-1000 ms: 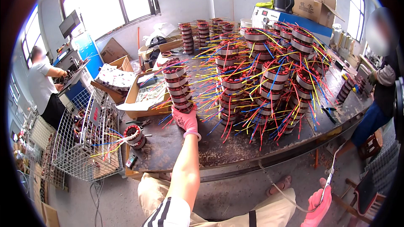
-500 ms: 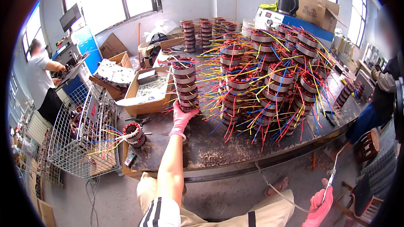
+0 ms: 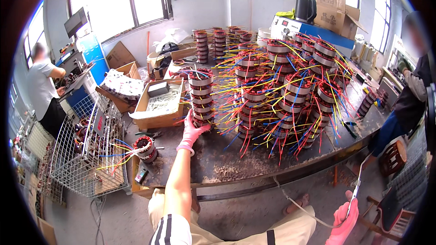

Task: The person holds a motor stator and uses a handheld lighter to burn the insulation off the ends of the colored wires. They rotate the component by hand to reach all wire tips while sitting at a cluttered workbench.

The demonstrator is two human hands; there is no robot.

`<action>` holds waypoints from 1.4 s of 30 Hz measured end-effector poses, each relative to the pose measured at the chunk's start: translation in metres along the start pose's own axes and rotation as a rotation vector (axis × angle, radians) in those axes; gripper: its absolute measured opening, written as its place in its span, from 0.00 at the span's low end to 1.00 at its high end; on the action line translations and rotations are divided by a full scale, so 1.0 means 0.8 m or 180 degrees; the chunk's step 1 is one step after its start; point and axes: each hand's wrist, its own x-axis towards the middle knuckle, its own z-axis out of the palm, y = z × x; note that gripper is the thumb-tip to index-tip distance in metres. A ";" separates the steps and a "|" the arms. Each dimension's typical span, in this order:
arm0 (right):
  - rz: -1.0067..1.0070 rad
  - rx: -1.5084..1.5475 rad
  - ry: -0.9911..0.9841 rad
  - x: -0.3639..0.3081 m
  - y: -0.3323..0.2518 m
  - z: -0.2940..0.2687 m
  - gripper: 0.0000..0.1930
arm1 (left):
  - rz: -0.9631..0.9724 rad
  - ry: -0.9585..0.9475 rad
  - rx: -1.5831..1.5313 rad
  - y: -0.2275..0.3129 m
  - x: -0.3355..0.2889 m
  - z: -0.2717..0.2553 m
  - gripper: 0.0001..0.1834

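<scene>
My left hand (image 3: pixel 193 134), in a pink glove, is closed round the foot of a stack of motor stators (image 3: pixel 201 97) standing upright on the workbench. The stators are grey steel rings with dark red windings, and thin wires stick out at the top. In my right hand (image 3: pixel 344 220), also pink-gloved, is a thin metal torch-like wand (image 3: pixel 357 186) with a hose (image 3: pixel 297 205) running from it. I hold it low, off the bench's front edge. Right of the left-hand stack stand several taller stator stacks (image 3: pixel 295 93) bristling with red, yellow and blue wires.
A single stator (image 3: pixel 145 149) with bundled leads sits at the bench's left corner. Behind it are an open cardboard box (image 3: pixel 156 114) and a wire cage (image 3: pixel 88 154). A blue-and-white machine (image 3: pixel 287 27) stands at the back. One person (image 3: pixel 43 81) works far left, another (image 3: pixel 411 90) at right.
The view has tilted slightly. My left hand and the stack it grips have shifted a little rightward, away from the cardboard box. The right hand still holds the wand in about the same place.
</scene>
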 end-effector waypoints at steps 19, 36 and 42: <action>-0.0125 0.0241 -0.0025 0.008 0.009 -0.051 0.24 | -0.0529 0.2401 0.1327 0.070 -0.060 0.125 0.49; -0.0157 0.0110 0.0315 0.083 -0.056 0.000 0.19 | -0.0265 0.1140 0.0257 0.012 0.000 0.070 0.49; -0.0244 0.0063 0.0309 0.147 -0.074 0.008 0.18 | -0.0038 0.0877 0.0112 -0.009 0.046 0.071 0.45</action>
